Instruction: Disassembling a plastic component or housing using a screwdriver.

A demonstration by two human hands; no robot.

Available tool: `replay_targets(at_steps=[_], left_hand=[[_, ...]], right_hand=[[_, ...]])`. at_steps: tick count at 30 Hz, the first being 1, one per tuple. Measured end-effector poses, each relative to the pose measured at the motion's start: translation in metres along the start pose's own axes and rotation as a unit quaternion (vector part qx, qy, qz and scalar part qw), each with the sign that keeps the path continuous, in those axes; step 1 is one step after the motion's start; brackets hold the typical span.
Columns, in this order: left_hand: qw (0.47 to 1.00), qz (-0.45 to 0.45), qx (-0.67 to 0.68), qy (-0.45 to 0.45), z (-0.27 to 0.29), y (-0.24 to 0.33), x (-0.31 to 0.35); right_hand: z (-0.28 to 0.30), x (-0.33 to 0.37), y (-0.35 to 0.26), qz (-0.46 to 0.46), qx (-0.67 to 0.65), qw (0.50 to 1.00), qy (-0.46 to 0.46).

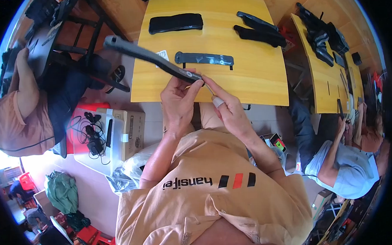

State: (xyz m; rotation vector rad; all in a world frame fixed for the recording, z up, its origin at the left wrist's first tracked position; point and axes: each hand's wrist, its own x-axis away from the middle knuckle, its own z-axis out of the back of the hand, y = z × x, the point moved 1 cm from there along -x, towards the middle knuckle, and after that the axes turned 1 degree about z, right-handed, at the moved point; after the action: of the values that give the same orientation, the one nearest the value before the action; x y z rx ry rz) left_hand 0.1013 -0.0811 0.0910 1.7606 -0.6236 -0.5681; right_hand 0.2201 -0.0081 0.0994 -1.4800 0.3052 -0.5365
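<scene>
A long dark strip [146,55], curved and strap-like with a rounded far end, slants up and left over the table's near edge. My left hand [178,106] is closed round its near end, thumb on top. My right hand [231,112] is closed beside that end, a finger reaching the strip's tip. A thin, light rod-like tool [210,90] shows between its fingers; its exact kind cannot be made out. White wrapping [218,102] covers part of one right finger. Just beyond my hands, a similar dark strip [206,58] lies flat on the yellow table [259,83].
Black strips lie in a stack [175,23] and a loose pair [262,30] farther back. A clear bin [91,163] with cables and a cardboard box [133,129] stand at left. People sit on both sides; another yellow table [317,83] is at right.
</scene>
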Motion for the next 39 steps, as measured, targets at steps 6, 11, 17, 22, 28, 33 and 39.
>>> replay_targets(at_steps=[6,11,17,22,28,33,39], left_hand=[[0.996,-0.071,-0.048,0.039,-0.001,-0.008,0.004],[0.992,-0.093,-0.08,0.041,-0.001,-0.007,0.003],[0.987,-0.127,-0.099,0.023,-0.002,-0.004,0.003],[0.958,-0.18,-0.218,0.05,0.006,-0.01,-0.002],[0.967,-0.194,-0.164,0.026,0.001,0.005,-0.004],[0.999,-0.032,-0.011,-0.013,0.011,0.008,-0.011],[0.991,0.081,0.087,-0.061,0.017,0.002,-0.017]], right_hand=[[-0.001,0.0,-0.005,-0.101,-0.284,0.952,-0.058],[-0.004,0.0,-0.005,-0.116,-0.362,0.923,-0.059],[-0.008,-0.002,-0.005,-0.093,-0.341,0.934,-0.059],[-0.019,-0.005,-0.011,-0.109,-0.471,0.873,-0.06],[-0.019,-0.02,0.016,0.112,-0.133,0.983,0.058],[0.005,-0.018,0.0,0.206,0.197,0.955,0.079],[0.024,-0.02,-0.011,0.179,0.103,0.978,-0.013]])
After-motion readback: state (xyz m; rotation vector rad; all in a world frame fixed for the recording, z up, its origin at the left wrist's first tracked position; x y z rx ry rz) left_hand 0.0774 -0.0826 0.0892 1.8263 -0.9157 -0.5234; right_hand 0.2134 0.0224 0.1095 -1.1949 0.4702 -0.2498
